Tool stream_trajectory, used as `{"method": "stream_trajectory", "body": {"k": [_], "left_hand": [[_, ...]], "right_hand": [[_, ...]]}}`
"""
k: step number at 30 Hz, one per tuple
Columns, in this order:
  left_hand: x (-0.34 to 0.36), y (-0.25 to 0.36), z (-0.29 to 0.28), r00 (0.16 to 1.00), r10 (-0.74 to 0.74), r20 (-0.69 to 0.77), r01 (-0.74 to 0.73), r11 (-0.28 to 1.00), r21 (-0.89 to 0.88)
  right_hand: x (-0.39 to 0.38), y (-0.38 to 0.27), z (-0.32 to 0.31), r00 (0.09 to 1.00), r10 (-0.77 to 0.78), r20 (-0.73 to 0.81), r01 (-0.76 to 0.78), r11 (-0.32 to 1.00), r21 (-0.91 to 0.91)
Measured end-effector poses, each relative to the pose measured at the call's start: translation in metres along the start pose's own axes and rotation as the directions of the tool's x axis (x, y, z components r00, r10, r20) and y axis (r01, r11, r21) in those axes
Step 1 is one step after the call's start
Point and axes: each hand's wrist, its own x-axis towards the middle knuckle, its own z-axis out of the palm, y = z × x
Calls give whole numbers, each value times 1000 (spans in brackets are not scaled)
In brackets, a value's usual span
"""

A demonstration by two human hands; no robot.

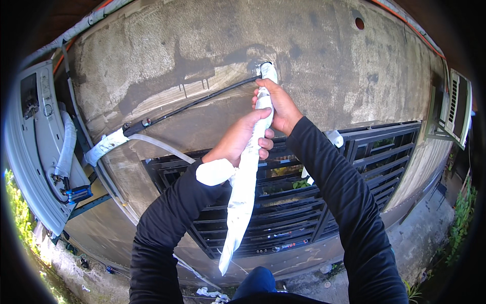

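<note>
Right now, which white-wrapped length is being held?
The central white-wrapped length emerging from the wall: left hand and right hand grip it; wrapped lengths at left are untouched.

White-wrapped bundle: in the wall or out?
Upper end in: the white-wrapped bundle disappears into the wall above the right hand; its lower end hangs outside.

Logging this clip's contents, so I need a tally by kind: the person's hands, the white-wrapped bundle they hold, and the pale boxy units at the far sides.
Hands: 2 (left hand, right hand)
Held white-wrapped bundle: 1
Pale boxy units: 2 (left-side unit, right-side unit)
Total: 5
</note>
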Motion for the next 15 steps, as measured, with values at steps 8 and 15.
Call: {"method": "stream_trajectory", "body": {"k": [8, 15], "left_hand": [[-1, 1, 1, 1000, 1, -4, -1, 1000, -1], [-1, 1, 1, 1000, 11, -2, -11, 1000, 8]], "right_hand": [[-3, -1, 3, 1000, -7, -3, 7, 1000, 1], [-4, -2, 3, 1000, 10, 1, -10, 1000, 10]]}}
